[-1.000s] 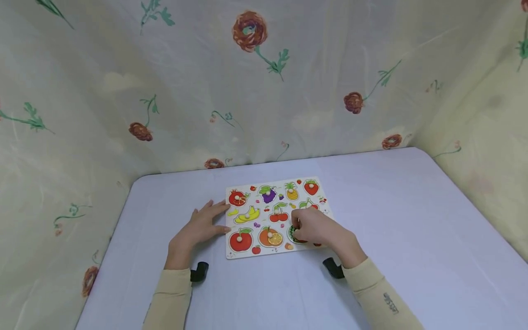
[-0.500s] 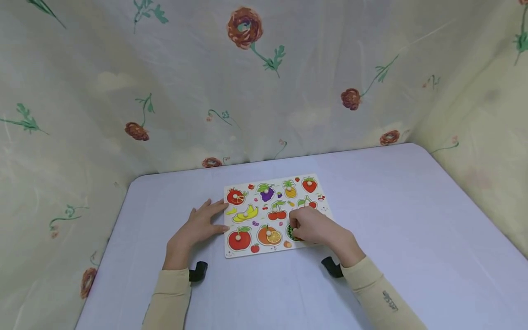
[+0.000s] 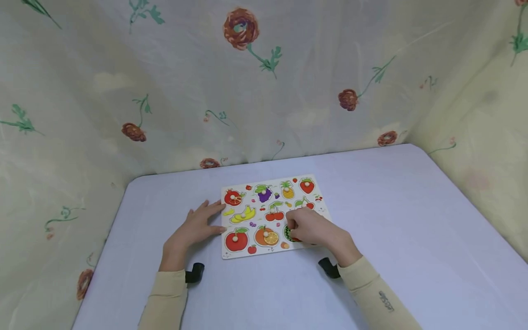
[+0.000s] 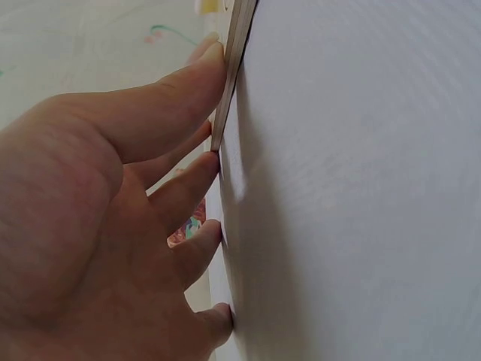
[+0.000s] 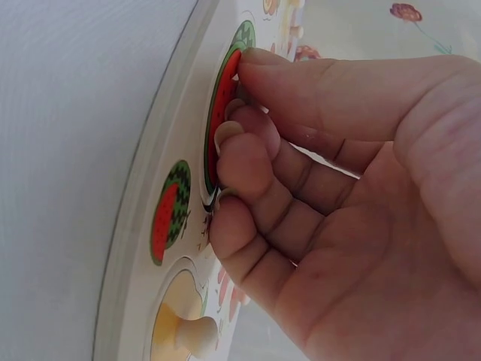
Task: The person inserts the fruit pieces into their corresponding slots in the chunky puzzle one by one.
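Note:
A white wooden fruit puzzle board point(image 3: 268, 254) lies flat on the table, its knobbed pieces in their places. My left hand point(image 3: 196, 225) touches the board's left edge with thumb and fingertips, fingers spread and fairly straight. In the left wrist view, the thumb point(image 4: 180, 94) meets the board's side. My right hand point(image 3: 314, 227) is over the lower right part, fingers curled on the watermelon piece point(image 5: 220, 113). The right wrist view shows the thumb and fingertips pinching at it; its knob is hidden by them. Whether the piece is lifted at all, I cannot tell.
Beside the right hand, a yellowish piece with a wooden knob point(image 5: 197, 336) shows. The apple piece point(image 3: 237, 240) and orange piece point(image 3: 266, 236) line the board's near side. A pale table point(image 3: 264, 293) surrounds the board, with a floral curtain point(image 3: 173, 82) behind.
Both hands keep nearly the same pose on the board. The whole head view has slid slightly, so everything appears a little further left.

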Available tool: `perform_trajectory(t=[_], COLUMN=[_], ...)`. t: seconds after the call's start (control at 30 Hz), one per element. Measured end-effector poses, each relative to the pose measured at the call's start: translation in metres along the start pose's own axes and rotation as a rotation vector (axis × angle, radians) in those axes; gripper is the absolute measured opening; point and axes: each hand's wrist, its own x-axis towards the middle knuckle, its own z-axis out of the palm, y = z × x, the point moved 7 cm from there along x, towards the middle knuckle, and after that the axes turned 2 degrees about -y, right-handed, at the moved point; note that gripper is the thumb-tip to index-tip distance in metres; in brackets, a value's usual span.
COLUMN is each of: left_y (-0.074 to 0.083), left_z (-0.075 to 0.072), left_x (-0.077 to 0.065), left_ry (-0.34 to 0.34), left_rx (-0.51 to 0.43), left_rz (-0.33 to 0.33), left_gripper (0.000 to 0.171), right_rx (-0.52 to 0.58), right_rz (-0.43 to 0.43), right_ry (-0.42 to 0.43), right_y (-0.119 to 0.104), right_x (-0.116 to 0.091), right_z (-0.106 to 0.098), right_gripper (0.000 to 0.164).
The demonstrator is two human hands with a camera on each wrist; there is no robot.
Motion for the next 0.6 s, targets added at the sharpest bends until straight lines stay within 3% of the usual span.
perform_trajectory(t=[0.6], left_y=[0.0042], left_z=[-0.0042], left_x=[-0.0030], left_ry=[-0.006], left_rx=[-0.004], left_rz=[0.022], left_gripper=[0.076], right_rx=[0.024], right_rz=[0.023], right_ry=[-0.018], right_y=[0.0022], right_x=[-0.0026], right_z=[-0.0015], right_gripper=[0.014])
